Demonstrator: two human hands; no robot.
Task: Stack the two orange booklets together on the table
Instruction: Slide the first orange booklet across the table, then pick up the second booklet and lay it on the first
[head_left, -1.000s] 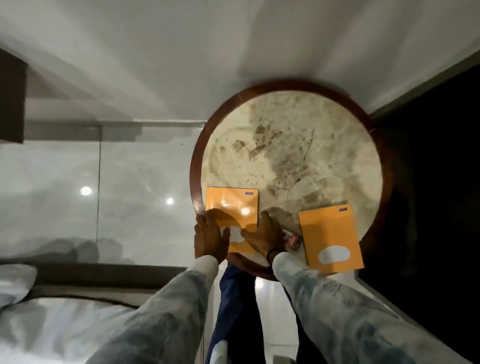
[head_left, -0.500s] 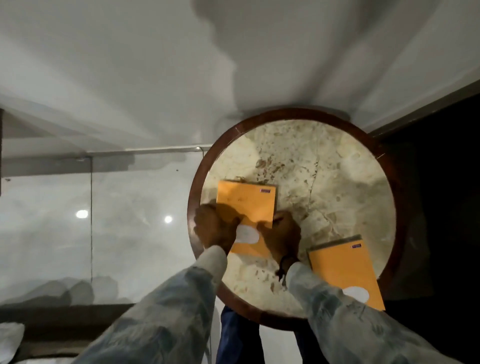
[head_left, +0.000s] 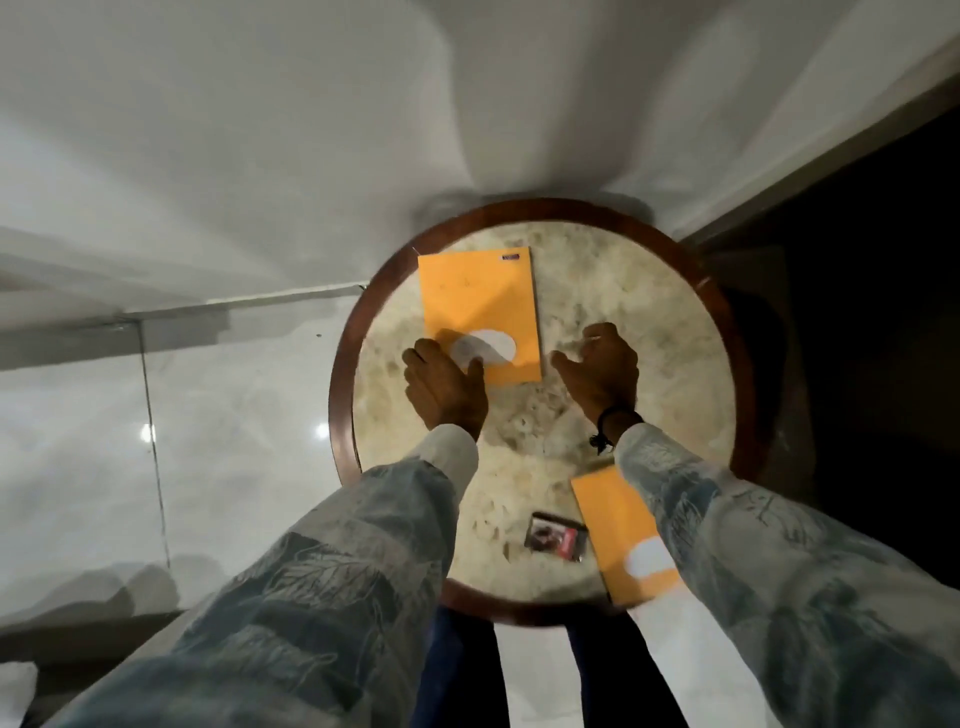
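Observation:
One orange booklet with a white oval on its cover lies flat on the far left part of the round marble table. My left hand rests at its near left corner, thumb touching the cover, fingers spread. My right hand hovers just right of that booklet, fingers loosely curled, holding nothing. The second orange booklet lies at the table's near right edge, partly hidden under my right sleeve and sticking out over the rim.
A small dark card or packet lies on the table just left of the second booklet. The table has a dark wooden rim. A white wall stands behind, a dark area to the right, glossy floor to the left.
The first booklet slid away from me toward the table's far side. My right hand came off it and moved right. The view shifted closer over the table.

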